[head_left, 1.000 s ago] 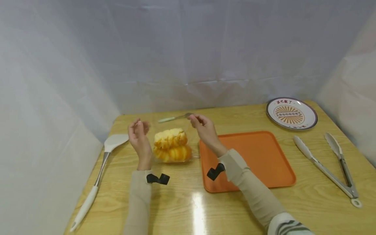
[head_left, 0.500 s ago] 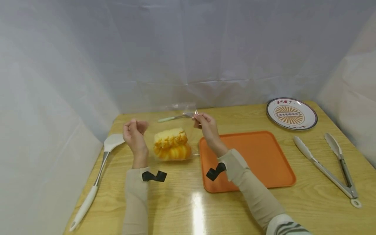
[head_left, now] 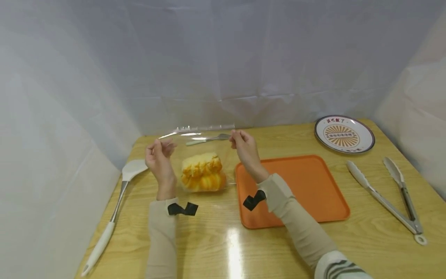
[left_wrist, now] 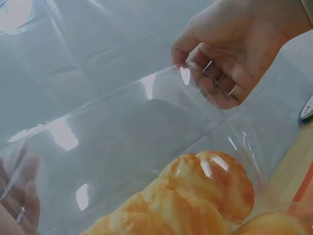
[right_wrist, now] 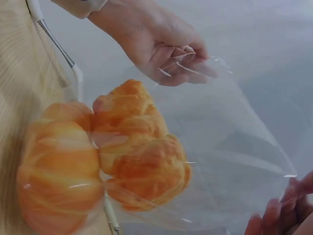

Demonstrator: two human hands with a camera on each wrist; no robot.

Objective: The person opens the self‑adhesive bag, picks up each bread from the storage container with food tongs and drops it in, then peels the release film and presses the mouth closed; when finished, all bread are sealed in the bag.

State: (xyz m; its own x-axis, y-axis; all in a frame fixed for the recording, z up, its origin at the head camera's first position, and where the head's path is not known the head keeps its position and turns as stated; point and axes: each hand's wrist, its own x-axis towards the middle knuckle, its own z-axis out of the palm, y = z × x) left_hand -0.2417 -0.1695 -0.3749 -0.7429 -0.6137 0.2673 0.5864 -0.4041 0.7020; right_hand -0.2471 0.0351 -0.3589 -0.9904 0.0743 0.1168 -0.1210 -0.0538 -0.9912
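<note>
A clear plastic bag (head_left: 195, 136) stands spread between my hands, its upper edge pulled nearly straight. My left hand (head_left: 161, 164) pinches the bag's upper left corner. At the upper right corner, my right hand (head_left: 246, 153) pinches the film between thumb and finger; the left wrist view shows this right hand (left_wrist: 230, 54) from the inside. Low in the bag lie two golden bread rolls, a paler roll (head_left: 202, 163) above or behind an orange-brown roll (head_left: 204, 182). Both also show through the film in the right wrist view.
A fork (head_left: 195, 142) with a pale green handle lies behind the bag. An orange tray (head_left: 306, 190) sits under the right forearm. Farther right are metal tongs (head_left: 386, 201) and a patterned plate (head_left: 362, 141). A white-handled spatula (head_left: 104, 240) lies along the left edge.
My left hand has moved slightly left and my right hand slightly up. The bag's upper edge has risen and stretched out between them. The rolls stay almost where they were.
</note>
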